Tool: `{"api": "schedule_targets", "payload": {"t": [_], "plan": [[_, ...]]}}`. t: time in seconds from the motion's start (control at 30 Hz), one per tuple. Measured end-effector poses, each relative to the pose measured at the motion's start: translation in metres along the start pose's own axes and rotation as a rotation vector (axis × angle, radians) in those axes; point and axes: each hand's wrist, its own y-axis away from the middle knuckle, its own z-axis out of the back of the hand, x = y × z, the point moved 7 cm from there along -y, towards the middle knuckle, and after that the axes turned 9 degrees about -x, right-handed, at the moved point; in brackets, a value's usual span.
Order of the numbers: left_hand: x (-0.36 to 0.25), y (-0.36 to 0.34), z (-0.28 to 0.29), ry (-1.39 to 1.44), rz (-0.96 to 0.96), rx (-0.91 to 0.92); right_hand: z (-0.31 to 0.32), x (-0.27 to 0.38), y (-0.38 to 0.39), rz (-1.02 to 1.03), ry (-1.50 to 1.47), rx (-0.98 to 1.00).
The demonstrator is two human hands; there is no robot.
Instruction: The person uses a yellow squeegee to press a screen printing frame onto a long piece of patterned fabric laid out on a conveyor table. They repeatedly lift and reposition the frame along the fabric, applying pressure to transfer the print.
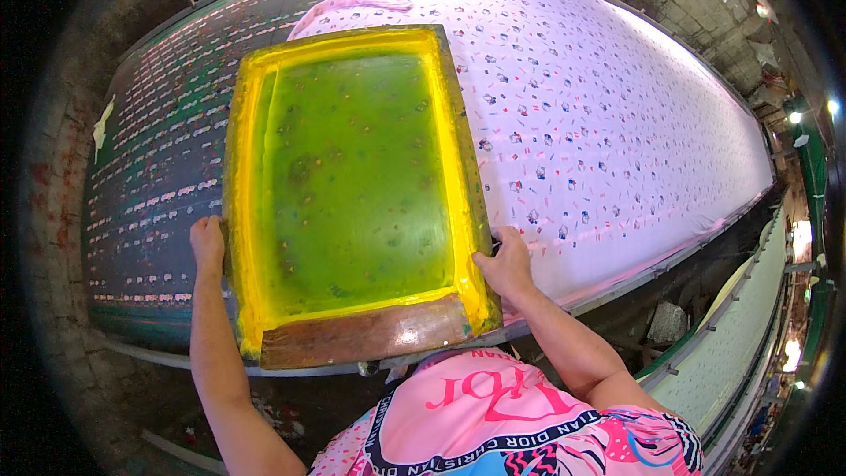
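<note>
A large screen-printing frame (pixel 359 185) with green mesh and thick yellow edges is in front of me, over a long table. A brown strip (pixel 366 335) runs along its near end. My left hand (pixel 207 242) has its fingers curled at the frame's left side. On the opposite side, my right hand (pixel 505 263) grips the edge, its thumb on the yellow border. Pink printed fabric (pixel 590 123), dotted with small dark and red motifs, stretches away to the right of the frame. What lies beneath the frame is hidden.
To the left, the dark tabletop (pixel 163 211) carries rows of pinkish print marks. A pale second table (pixel 731 326) stands at the lower right, past a dark gap holding a whitish bundle (pixel 668 323). Brick wall and floor surround the far side.
</note>
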Motion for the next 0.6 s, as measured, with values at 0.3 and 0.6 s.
{"api": "schedule_targets", "payload": {"t": [0.3, 0.6], "plan": [[-0.006, -0.006, 0.013, 0.092, 0.031, 0.071, 0.052, 0.047, -0.010, 0.152, -0.115, -0.054], [-0.164, 0.108, -0.062, 0.319, 0.281, 0.172, 0.173, -0.062, -0.102, 0.126, -0.013, -0.165]]}}
